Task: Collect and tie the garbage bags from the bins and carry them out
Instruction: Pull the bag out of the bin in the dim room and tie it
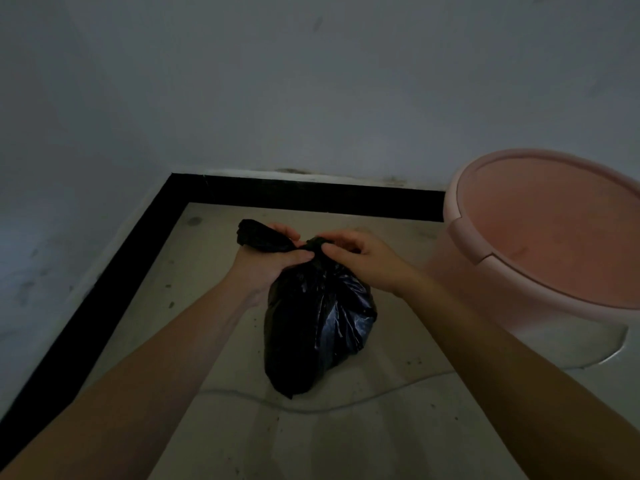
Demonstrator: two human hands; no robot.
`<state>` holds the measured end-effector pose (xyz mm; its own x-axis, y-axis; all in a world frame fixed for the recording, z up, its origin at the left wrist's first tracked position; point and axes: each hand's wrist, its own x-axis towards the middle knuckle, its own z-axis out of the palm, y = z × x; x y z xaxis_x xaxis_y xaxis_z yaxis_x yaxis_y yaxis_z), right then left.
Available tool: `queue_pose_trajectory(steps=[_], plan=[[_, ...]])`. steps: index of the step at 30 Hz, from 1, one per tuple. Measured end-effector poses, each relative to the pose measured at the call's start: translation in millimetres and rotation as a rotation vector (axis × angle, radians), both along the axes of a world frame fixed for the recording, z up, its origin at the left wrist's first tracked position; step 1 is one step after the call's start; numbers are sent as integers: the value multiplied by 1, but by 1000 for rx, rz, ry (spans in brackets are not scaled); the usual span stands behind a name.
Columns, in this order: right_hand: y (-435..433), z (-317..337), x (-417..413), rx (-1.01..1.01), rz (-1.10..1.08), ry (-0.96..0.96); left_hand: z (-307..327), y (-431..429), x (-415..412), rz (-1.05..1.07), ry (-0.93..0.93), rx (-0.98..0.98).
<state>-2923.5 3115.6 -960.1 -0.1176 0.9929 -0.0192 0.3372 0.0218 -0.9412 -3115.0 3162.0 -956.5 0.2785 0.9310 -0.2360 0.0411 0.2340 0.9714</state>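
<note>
"Tying it where — is the black garbage bag [318, 327] out?"
"Out, resting on the floor [381, 427] beside the pink bin [460, 289]. Left hand [270, 261] clenches the twisted tail; right hand [363, 258] pinches the neck."
"Heavy?"
"Looks light — thin, slick, soft film. Lift by the gathered neck, not the sides."

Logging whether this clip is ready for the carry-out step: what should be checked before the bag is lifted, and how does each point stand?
1. Black garbage bag out of the pink bin, on the floor: ok.
2. Left hand grips the bag's tail: ok.
3. Right hand pinches the gathered neck: ok.
4. Knot pulled tight: cannot tell.
5. Bag free of tears: cannot tell, too dim.
</note>
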Motion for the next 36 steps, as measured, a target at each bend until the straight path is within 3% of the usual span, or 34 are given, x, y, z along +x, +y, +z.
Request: queue_pose_trajectory(steps=[2,4,7,9,12,14,16,20,22,24,27,32,36], plan=[[4,-9,1,69,-22,-185,0,0,0,5,-2,24],[6,-16,4,105,-72,-534,-3,1,0,12,12,60],[-1,-29,16,460,-49,-1054,-8,4,-9,-14,105,68],[-9,-41,32,578,-14,-1192,-14,7,-18,-38,164,40],[-19,-55,43,469,-9,-1239,-23,6,-24,-38,218,-50],[-25,-59,39,317,-50,-1177,-31,2,-21,-63,235,-148],[-31,-68,37,70,-136,-996,-40,-3,-17,-88,307,-192],[-32,-78,31,-405,-374,-456,-70,-6,-15,34,537,-233],[-31,-83,23,-556,-463,-208,-84,-9,-16,26,546,-296],[-29,-90,16,-583,-502,-46,-79,-21,-11,15,409,-383],[-29,-92,7,-478,-515,-40,-75,-34,-5,111,282,-354],[-19,-75,-3,-293,-552,-53,-53,-38,0,256,228,-256],[-21,-42,-15,-286,-600,12,-12,-45,0,329,186,-199]])
